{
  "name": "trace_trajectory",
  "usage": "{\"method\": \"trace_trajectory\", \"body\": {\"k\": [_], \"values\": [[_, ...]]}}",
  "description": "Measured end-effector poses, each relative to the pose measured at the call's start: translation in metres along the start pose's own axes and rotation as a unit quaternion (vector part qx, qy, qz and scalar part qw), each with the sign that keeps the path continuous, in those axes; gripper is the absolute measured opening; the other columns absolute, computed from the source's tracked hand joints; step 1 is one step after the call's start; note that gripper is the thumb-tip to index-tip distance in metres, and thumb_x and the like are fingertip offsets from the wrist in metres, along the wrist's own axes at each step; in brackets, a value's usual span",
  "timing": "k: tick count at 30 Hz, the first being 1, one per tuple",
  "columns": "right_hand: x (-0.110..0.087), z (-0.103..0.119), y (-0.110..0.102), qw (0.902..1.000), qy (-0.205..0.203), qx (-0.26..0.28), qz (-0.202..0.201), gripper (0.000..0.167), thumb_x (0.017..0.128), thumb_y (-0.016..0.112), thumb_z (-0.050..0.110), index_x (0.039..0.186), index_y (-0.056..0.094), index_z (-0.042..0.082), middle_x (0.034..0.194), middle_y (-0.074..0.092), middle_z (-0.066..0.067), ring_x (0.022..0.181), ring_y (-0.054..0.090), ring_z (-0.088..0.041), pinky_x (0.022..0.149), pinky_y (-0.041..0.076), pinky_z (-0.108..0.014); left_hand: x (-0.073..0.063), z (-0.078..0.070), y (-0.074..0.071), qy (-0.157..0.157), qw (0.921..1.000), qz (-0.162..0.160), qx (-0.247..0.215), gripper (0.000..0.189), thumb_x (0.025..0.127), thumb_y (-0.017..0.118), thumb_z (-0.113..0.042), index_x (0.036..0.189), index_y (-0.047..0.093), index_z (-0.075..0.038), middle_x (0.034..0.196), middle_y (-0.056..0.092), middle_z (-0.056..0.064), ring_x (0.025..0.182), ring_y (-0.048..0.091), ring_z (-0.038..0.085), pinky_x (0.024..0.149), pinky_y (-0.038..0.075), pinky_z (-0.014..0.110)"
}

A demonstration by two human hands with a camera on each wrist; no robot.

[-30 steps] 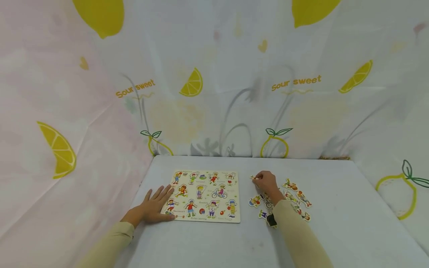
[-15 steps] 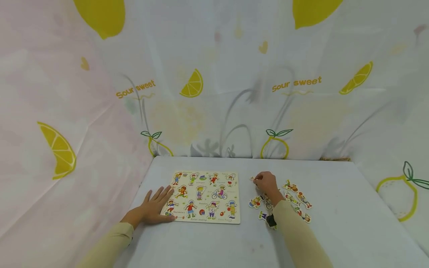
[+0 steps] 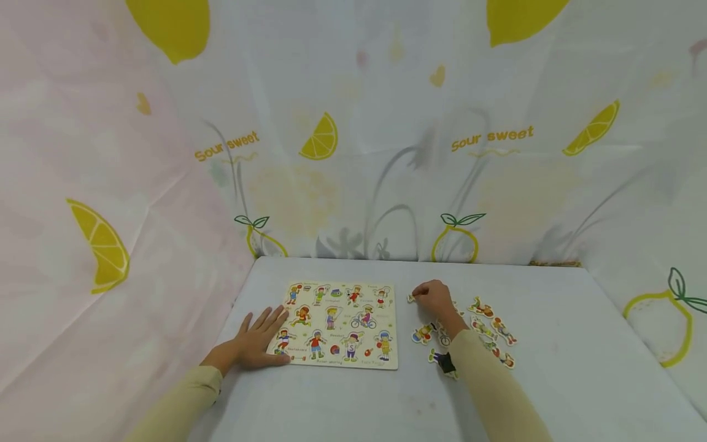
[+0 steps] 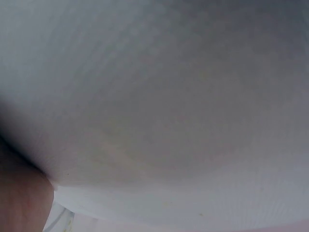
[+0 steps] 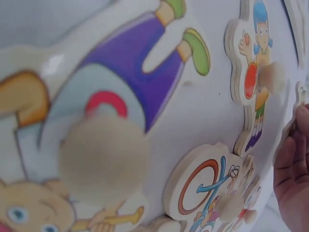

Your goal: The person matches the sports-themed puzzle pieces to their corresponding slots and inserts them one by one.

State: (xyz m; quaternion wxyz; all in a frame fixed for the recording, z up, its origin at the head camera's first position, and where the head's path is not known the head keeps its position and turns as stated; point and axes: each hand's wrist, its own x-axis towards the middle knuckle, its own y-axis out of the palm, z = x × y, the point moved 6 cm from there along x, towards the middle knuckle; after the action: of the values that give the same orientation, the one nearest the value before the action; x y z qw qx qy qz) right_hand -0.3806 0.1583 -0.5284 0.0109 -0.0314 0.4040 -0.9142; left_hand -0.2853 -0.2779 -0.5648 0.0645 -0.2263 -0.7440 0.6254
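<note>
1. On the left, my left hand [image 3: 256, 339] lies flat, fingers spread wide on the left edge of the picture board [image 3: 334, 334], gripping nothing.
2. The picture board sits flat on the counter [image 3: 552, 319]. It looks stiff and sturdy, best steadied by its edges. I see no box or tray; whether its figures sit in recesses, I cannot tell.
3. Just right of the board, a small piece [image 3: 411, 298] is in my right hand [image 3: 435, 299], the fingers narrowed to a pinch. I expect it to be light, rigid and fairly smooth; whether I also have a knob, I cannot tell.
4. Near and right of that hand lie loose pieces [image 3: 504, 330]. The bicycle piece [image 5: 200, 186] and purple-trousered piece [image 5: 120, 82] carry round knobs [image 5: 104, 162], the natural hold, I judge.
</note>
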Motion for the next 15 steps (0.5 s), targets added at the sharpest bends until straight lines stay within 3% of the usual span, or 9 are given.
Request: {"method": "trace_trajectory", "body": {"k": [8, 15], "values": [[-0.007, 0.008, 0.010, 0.9990, 0.011, 0.041, 0.010, 0.011, 0.085, 0.069, 0.004, 0.095, 0.074, 0.000, 0.088, 0.071, -0.010, 0.078, 0.061, -0.021, 0.071, 0.052, -0.036, -0.004, -0.001, 0.009, 0.000, 0.9999, 0.001, -0.011, 0.113, 0.079, 0.052, -0.083, 0.160, 0.012, -0.015, 0.168, 0.007, 0.009, 0.153, 0.005, 0.039, 0.114, -0.003, 0.071], [-0.003, 0.026, 0.010, 0.9983, -0.056, 0.016, 0.004, 0.016, 0.089, 0.064, 0.000, 0.097, 0.077, 0.000, 0.098, 0.071, -0.014, 0.091, 0.065, -0.030, 0.081, 0.054, -0.047, 0.001, 0.001, 0.003, -0.014, 0.9999, 0.008, 0.004, 0.114, 0.078, 0.051, -0.084, 0.160, 0.011, -0.016, 0.168, 0.005, 0.008, 0.154, 0.004, 0.038, 0.116, -0.003, 0.069]]}}
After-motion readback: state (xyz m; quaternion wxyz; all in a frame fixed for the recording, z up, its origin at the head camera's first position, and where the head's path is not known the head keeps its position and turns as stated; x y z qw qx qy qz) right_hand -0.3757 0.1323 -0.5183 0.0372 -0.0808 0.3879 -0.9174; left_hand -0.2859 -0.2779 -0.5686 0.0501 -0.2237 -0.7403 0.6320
